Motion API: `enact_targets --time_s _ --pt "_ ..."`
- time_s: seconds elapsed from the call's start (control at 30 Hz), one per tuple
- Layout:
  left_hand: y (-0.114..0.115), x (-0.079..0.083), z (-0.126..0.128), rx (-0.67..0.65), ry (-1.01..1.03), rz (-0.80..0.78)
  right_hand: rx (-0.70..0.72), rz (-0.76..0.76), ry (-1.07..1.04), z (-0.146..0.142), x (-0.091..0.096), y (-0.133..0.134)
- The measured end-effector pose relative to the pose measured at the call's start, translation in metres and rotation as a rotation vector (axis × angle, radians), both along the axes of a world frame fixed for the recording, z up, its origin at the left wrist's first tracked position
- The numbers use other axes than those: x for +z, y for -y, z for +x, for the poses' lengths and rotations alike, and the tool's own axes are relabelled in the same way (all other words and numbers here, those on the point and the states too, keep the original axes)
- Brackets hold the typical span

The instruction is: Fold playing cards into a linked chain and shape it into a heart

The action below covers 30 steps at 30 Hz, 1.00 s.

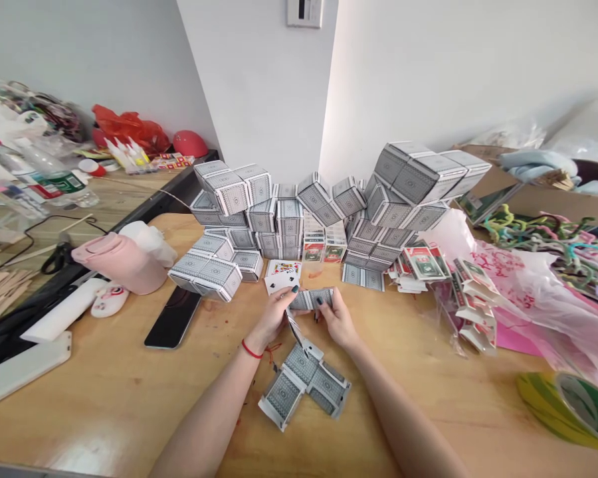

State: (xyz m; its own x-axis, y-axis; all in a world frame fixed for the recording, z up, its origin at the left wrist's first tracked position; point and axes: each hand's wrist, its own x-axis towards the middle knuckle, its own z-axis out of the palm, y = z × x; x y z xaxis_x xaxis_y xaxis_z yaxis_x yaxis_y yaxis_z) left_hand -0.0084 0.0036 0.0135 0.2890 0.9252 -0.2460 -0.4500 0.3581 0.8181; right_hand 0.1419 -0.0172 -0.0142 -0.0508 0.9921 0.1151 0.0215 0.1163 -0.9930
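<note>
The left hand [273, 313] is pinching the left end of a grey-patterned card strip [309, 299]. The right hand [339, 321] is gripping the right end, its thumb lying across the card backs. The two hands are standing apart, with the strip bridging them above the wooden table [418, 378]. A narrow card edge [295, 326] is hanging below the left hand (from where I am standing, I cannot tell whether it is joined to the strip). Between the forearms, an opened-out card assembly [303, 372] is lying on the tabletop. Face-up playing cards [278, 281] are resting just beyond the left fingertips. Behind them, grey card blocks [289, 216] are standing in stacks. A dark-screened phone [173, 320] is lying left of the hands; yellow-green tape [534, 406] is resting at the far right.
</note>
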Motion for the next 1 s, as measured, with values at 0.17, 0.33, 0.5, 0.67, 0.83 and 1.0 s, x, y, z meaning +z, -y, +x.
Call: enact_targets --time_s 0.17,0.33,0.5,0.67,0.83,1.0 --pt "0.001 -0.001 -0.003 0.091 0.148 -0.037 0.052 -0.09 -0.259 0.006 -0.001 -0.009" --pt "-0.004 -0.005 -0.013 0.104 0.327 -0.174 -0.034 -0.059 0.037 0.002 -0.004 -0.021" --pt "-0.007 -0.008 -0.013 0.099 0.395 -0.155 -0.095 0.271 0.653 -0.017 0.0 -0.032" --pt "-0.005 -0.006 -0.011 0.11 0.378 -0.118 0.078 0.422 0.893 -0.029 0.004 -0.05" --pt "-0.002 -0.003 -0.008 0.127 0.287 -0.068 0.035 0.37 0.751 -0.026 0.0 -0.052" --pt "0.0 -0.004 -0.006 0.155 0.16 0.016 -0.131 0.275 0.447 -0.017 -0.003 -0.041"
